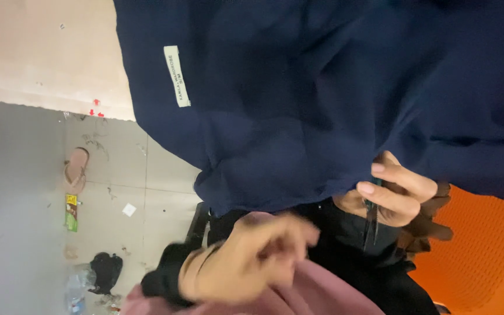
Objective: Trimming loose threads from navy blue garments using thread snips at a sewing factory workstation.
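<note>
Navy blue garment (pixel 298 87) filling the upper frame, hanging down in loose folds, small white label (pixel 177 76) sewn on with its long axis running roughly up and down the frame. Right hand (pixel 395 192) at the cloth's lower hem, fingers curled shut, pinching the hem edge together with a dark slim tool (pixel 373 224), apparently small snips, long axis near vertical, tip pointing down. Left hand (pixel 252 256) lower in frame, blurred, fingers half spread and loosely open, nothing clearly held, black sleeve at the wrist, hovering over pink cloth (pixel 316 294). Orange plastic chair (pixel 485 251) at the right. Tiled floor (pixel 24 192) at the left with a sandal (pixel 76 169) and scattered litter. Pale worktop (pixel 42 49) at upper left
</note>
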